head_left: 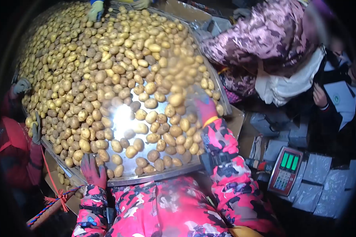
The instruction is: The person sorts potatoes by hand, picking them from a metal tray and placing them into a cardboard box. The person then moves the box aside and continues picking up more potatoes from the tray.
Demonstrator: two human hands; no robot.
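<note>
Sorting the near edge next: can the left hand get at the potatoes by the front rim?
Probably yes: the left hand rests on the table rim, with potatoes right beside it and nothing between.

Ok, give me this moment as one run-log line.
left hand: resting by potatoes at near rim of sorting table | right hand: raised over right-side potatoes | scale: lit, at right
</note>
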